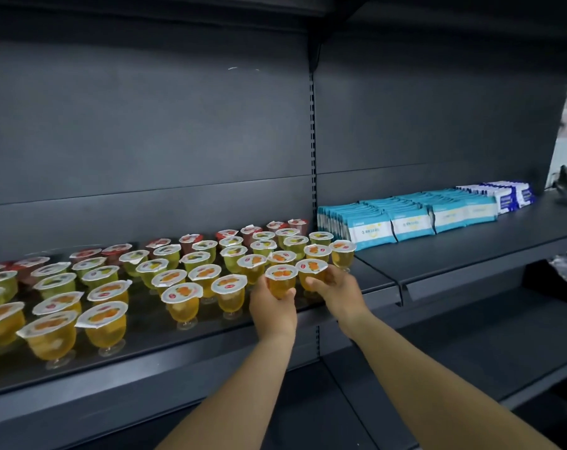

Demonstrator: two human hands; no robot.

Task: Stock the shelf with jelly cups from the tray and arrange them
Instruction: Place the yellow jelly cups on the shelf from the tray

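Two hands, each gripping one orange jelly cup: left hand, right hand, at shelf front-right. Probably mid-placement; next: set down, align rows.

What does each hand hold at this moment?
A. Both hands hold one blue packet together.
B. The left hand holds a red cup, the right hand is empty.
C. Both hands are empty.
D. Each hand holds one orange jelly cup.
D: the left hand grips an orange jelly cup, and the right hand grips another orange cup, at the right end of the shelf.
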